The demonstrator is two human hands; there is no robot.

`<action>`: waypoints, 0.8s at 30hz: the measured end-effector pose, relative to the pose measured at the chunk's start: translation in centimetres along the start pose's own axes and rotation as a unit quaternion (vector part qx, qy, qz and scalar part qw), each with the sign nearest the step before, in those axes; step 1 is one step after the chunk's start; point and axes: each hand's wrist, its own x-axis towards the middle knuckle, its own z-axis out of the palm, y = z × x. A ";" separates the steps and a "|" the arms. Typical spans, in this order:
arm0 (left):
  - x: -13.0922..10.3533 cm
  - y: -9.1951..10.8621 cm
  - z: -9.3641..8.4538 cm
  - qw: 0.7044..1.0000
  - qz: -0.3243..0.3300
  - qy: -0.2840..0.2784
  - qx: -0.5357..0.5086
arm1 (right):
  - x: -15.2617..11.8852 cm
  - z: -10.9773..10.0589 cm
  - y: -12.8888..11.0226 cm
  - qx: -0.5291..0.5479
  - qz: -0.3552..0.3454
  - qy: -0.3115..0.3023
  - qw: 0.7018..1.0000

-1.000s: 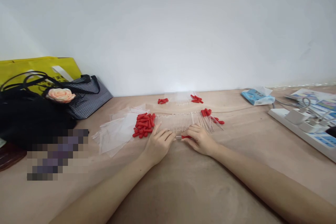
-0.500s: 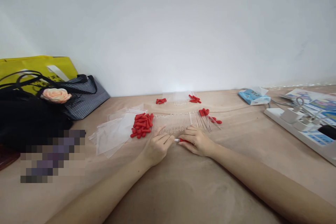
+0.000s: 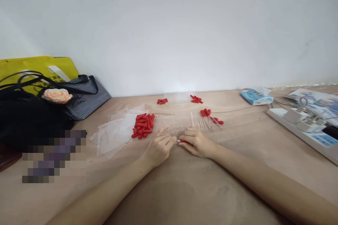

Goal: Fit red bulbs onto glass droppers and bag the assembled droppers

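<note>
Close together over the table's middle, both my hands work on one dropper. My left hand (image 3: pixel 159 148) pinches its clear glass tube, mostly hidden in the fingers. My right hand (image 3: pixel 198 142) is closed on the red rubber bulb (image 3: pixel 182 141), whose tip shows against the tube's end. Just beyond the hands lies a row of glass dropper tubes (image 3: pixel 171 123). A heap of red rubber bulbs (image 3: pixel 142 126) sits at the row's left end. To its right are several droppers with red bulbs fitted (image 3: pixel 207 113), their tubes pointing toward me.
Clear zip bags (image 3: pixel 116 132) lie fanned out left of the bulbs. Farther left are a striped bag (image 3: pixel 86 100), a yellow bag (image 3: pixel 39 63) and a blurred-out object (image 3: pixel 54 156). At right are a tissue pack (image 3: pixel 256 97) and a power strip (image 3: pixel 324 144) with chargers.
My left hand has shifted slightly right, toward my right hand. Less of the glass tube shows between them. The view has moved very slightly.
</note>
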 end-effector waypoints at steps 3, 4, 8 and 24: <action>0.0 0.0 0.1 1.000 -0.001 -0.006 0.005 | 0.1 0.1 0.1 -0.014 0.005 -0.009 1.000; 0.0 0.0 0.1 1.000 -0.002 -0.007 0.005 | 0.1 0.1 0.1 -0.014 0.007 -0.012 1.000; 0.0 -0.1 -0.1 1.000 -0.016 -0.009 -0.016 | 0.0 -0.1 0.2 0.023 0.033 -0.014 0.999; -0.2 -0.3 -0.1 0.996 -0.054 0.008 -0.077 | -0.2 0.6 0.2 0.144 0.034 0.109 0.983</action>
